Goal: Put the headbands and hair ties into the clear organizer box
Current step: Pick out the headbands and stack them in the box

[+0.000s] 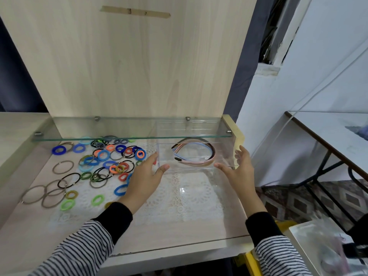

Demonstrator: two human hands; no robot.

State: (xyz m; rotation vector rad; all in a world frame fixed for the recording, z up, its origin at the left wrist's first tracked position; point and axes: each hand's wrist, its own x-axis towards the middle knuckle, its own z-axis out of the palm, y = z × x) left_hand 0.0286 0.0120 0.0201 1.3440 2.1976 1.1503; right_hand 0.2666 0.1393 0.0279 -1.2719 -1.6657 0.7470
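Clear plastic sat between your hands: left hand (146, 174) and right hand (240, 169) flanked the organizer box (165, 155), fingers straight, gripping nothing. The headbands (194, 151) lay inside it; the hair ties (103, 162) lay scattered on the surface (179, 232) leftward, nearest your left hand.

The pale wood shelf (179, 236) bears a white lace mat (179, 198) and loose hair ties (103, 162) at left.

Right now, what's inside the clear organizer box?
Several thin headbands lie curved together in the clear organizer box: pink, blue, brown, black. No hair ties show inside; they lie to its left. The glass shelf blurs its far edge.
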